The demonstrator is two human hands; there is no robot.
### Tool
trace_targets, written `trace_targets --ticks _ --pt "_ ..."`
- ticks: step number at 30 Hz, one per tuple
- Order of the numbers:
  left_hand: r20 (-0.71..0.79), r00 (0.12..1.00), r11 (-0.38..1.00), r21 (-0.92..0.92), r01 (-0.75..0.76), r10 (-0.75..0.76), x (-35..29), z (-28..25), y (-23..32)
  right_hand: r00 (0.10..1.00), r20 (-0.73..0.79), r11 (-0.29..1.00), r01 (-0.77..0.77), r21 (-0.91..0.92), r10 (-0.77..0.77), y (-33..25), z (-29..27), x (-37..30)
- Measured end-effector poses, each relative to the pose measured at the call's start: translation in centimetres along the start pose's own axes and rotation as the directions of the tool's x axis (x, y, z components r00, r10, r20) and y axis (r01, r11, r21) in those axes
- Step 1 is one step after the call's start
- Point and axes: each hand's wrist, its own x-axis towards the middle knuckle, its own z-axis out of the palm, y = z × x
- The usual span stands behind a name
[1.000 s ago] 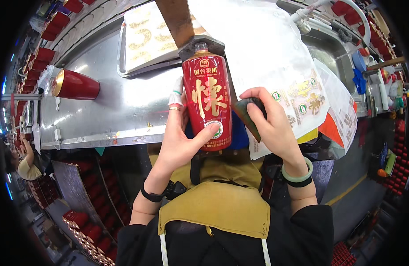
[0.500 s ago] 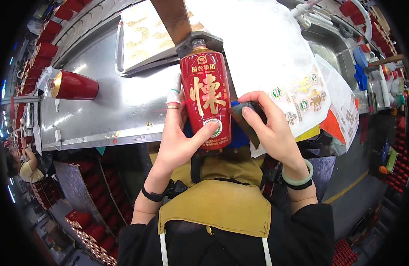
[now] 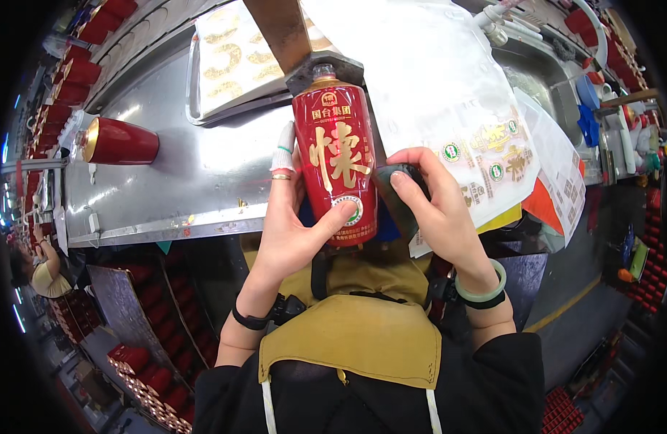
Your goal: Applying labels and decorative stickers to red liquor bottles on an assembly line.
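A red bottle [image 3: 333, 163] with gold lettering and a round green-and-white mark lies in front of me, its clear neck at a dark angular holder [image 3: 325, 71]. My left hand [image 3: 290, 231] grips the bottle's left side, thumb across its lower front. A white cover with a green band is on one finger. My right hand [image 3: 443, 210] pinches a dark, flat, flexible-looking piece [image 3: 392, 194] between thumb and fingers. That piece is at the bottle's right side; whether it touches the bottle I cannot tell.
Another red bottle [image 3: 122, 141] lies on the metal worktop [image 3: 181, 192] at left. A tray [image 3: 203, 116] holds a sheet of gold decals. White printed sheets [image 3: 449, 94] cover the right side, next to a sink [image 3: 546, 83]. A person [image 3: 48, 271] is at far left.
My right hand and the dark piece have shifted slightly left toward the bottle, and the piece's angle has changed. My left hand keeps its grip on the bottle.
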Motion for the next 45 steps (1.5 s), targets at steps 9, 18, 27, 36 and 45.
trace_targets --ticks 9,18,27,36,45 --pt "-0.007 1.0 1.0 -0.003 0.012 -0.012 0.0 0.0 0.1 0.998 0.005 0.998 0.056 0.001 -0.056 0.3 -0.1 2.1" --pt "0.005 1.0 1.0 -0.004 -0.026 0.026 0.2 0.0 0.2 0.987 0.054 0.986 0.152 -0.072 -0.148 -0.8 -0.7 5.0" --pt "0.023 1.0 0.998 0.055 0.016 -0.017 0.1 -0.1 0.7 0.993 0.118 0.989 0.036 -0.142 -0.019 -3.2 -0.6 7.5" --pt "-0.035 0.999 0.999 0.043 -0.031 0.033 -0.1 0.1 0.2 0.964 0.109 0.912 0.265 -0.315 -0.242 -3.4 -0.1 9.8" --pt "-0.018 1.0 1.0 0.02 -0.009 0.01 0.0 0.0 0.6 0.905 0.257 0.877 0.403 -0.262 -0.339 -5.9 -0.4 8.7"
